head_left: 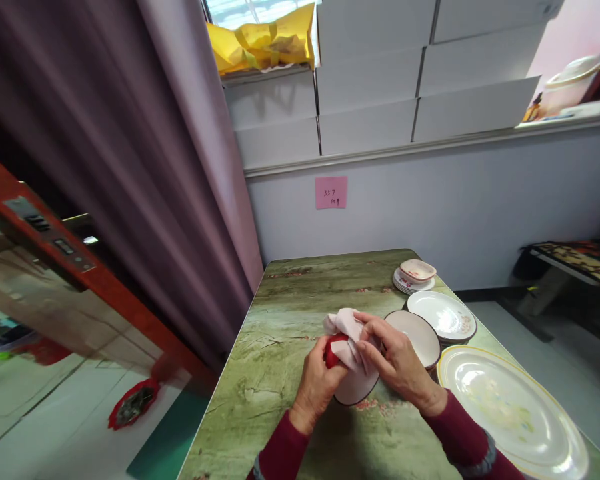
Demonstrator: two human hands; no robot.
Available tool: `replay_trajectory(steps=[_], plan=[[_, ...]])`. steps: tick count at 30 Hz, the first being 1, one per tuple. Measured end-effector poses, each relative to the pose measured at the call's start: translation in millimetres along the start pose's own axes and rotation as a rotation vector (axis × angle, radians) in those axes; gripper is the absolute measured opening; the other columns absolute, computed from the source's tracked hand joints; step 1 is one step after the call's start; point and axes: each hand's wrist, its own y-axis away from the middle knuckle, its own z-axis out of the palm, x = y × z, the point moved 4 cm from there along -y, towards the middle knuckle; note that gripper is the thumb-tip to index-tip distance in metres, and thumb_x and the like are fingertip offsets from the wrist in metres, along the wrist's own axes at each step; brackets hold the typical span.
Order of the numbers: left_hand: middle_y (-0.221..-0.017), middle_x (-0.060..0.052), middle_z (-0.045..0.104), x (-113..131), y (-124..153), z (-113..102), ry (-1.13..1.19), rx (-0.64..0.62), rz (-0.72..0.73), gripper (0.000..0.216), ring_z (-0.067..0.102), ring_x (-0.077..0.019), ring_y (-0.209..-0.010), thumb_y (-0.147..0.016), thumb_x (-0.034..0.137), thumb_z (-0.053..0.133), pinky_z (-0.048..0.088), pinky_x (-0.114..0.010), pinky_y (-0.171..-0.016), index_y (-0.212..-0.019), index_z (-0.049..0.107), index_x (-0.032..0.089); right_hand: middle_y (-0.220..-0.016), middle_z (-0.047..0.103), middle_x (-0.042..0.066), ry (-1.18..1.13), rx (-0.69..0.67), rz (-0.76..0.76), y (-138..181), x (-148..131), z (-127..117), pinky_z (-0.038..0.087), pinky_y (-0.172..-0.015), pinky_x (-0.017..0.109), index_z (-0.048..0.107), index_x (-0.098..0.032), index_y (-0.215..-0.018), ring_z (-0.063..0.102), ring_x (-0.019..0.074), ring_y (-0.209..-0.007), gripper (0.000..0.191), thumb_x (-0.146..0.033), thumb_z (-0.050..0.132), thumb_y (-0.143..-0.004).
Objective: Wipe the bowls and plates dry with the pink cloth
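Note:
My left hand [314, 379] is closed round a glossy, rounded red object [333, 349], partly covered, so its exact kind is hidden. A white cloth [349, 327] is draped over the red object and bunched against it. My right hand [397, 360] pinches this cloth with its fingers. Just beneath both hands shows a white dish with a dark rim [356, 388]; whether it touches them I cannot tell. Close beside my right hand stands a white bowl with a brown rim [415, 333].
Along the table's right side are a large oval platter [510, 407], a stack of white plates [443, 315] and small dishes [416, 270]. The green table [260, 373] meets a wall bearing a pink note [331, 193]. A curtain [180, 133] and door [80, 260] are left.

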Motion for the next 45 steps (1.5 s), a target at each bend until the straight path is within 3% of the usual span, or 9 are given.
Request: replay_trajectory(steps=[2,5,10,15,21,27,35,40,45], plan=[[-0.097,-0.005,0.072,3,1,-1,-0.045,-0.003,0.000,0.040,0.062,-0.0223,-0.087,-0.073,0.037,0.071,0.049,-0.029,-0.077,-0.106,0.065,0.016,-0.117,0.070,0.011,0.058,0.004,-0.033,-1,4,-2,0.054,-0.089,0.035,0.061,-0.021,-0.108,0.067,0.0243,-0.109,0.019,-0.029,0.058,-0.091],[-0.091,-0.004,0.071,8,3,0,-0.216,-0.009,0.026,0.031,0.062,-0.0218,-0.082,-0.074,0.033,0.068,0.048,-0.030,-0.075,-0.100,0.064,0.018,-0.131,0.065,0.012,0.185,-0.050,-0.119,0,8,0,0.053,-0.096,0.041,0.051,-0.023,-0.137,0.064,0.0257,-0.116,0.054,-0.017,0.060,-0.084],[-0.098,-0.005,0.071,12,7,7,-0.462,-0.067,0.151,0.040,0.065,-0.0250,-0.087,-0.066,0.026,0.073,0.049,-0.034,-0.080,-0.104,0.061,0.021,-0.128,0.067,0.010,0.219,-0.198,-0.146,8,13,21,0.051,-0.101,0.041,0.060,-0.023,-0.130,0.064,0.0237,-0.115,0.065,0.000,0.053,-0.070],[-0.101,-0.006,0.071,18,12,3,-0.482,-0.029,0.187,0.047,0.066,-0.0270,-0.089,-0.065,0.025,0.072,0.049,-0.038,-0.083,-0.109,0.058,0.022,-0.118,0.071,0.007,0.007,-0.024,-0.057,13,15,27,0.053,-0.096,0.033,0.064,-0.024,-0.123,0.067,0.0205,-0.109,0.049,-0.004,0.053,-0.079],[-0.103,-0.005,0.070,33,14,-5,-0.269,0.009,0.250,0.052,0.065,-0.0247,-0.089,-0.063,0.022,0.065,0.050,-0.035,-0.081,-0.114,0.056,0.021,-0.105,0.075,0.007,-0.449,0.220,0.357,18,30,29,0.055,-0.083,0.032,0.071,-0.020,-0.107,0.070,0.0237,-0.094,0.032,-0.020,0.069,-0.075],[-0.105,-0.008,0.068,27,10,-3,-0.079,0.088,0.335,0.053,0.065,-0.0283,-0.093,-0.069,0.037,0.062,0.051,-0.040,-0.084,-0.118,0.053,0.019,-0.094,0.075,0.009,-0.999,0.468,0.710,28,32,63,0.056,-0.068,0.032,0.068,-0.017,-0.097,0.069,0.0236,-0.078,0.040,-0.041,0.080,-0.067],[-0.114,-0.012,0.064,8,17,9,0.045,0.182,0.349,0.060,0.064,-0.0299,-0.100,-0.079,0.053,0.057,0.051,-0.040,-0.089,-0.127,0.045,0.018,-0.091,0.075,0.007,-1.312,0.368,0.883,46,21,101,0.059,-0.062,0.033,0.065,-0.021,-0.094,0.071,0.0229,-0.073,0.051,-0.055,0.084,-0.062],[-0.121,-0.012,0.063,0,14,14,0.013,0.127,0.338,0.057,0.062,-0.0296,-0.109,-0.087,0.049,0.055,0.049,-0.042,-0.096,-0.132,0.042,0.018,-0.097,0.075,0.007,-1.243,0.421,0.862,46,30,97,0.059,-0.067,0.035,0.062,-0.021,-0.103,0.072,0.0239,-0.082,0.048,-0.049,0.081,-0.068],[-0.138,-0.017,0.055,-1,8,4,-0.103,0.105,0.349,0.064,0.054,-0.0317,-0.128,-0.086,0.039,0.063,0.041,-0.046,-0.109,-0.140,0.038,0.017,-0.095,0.075,0.008,-0.741,0.490,0.671,28,43,48,0.058,-0.073,0.035,0.066,-0.017,-0.099,0.071,0.0258,-0.086,0.036,-0.041,0.074,-0.074]])
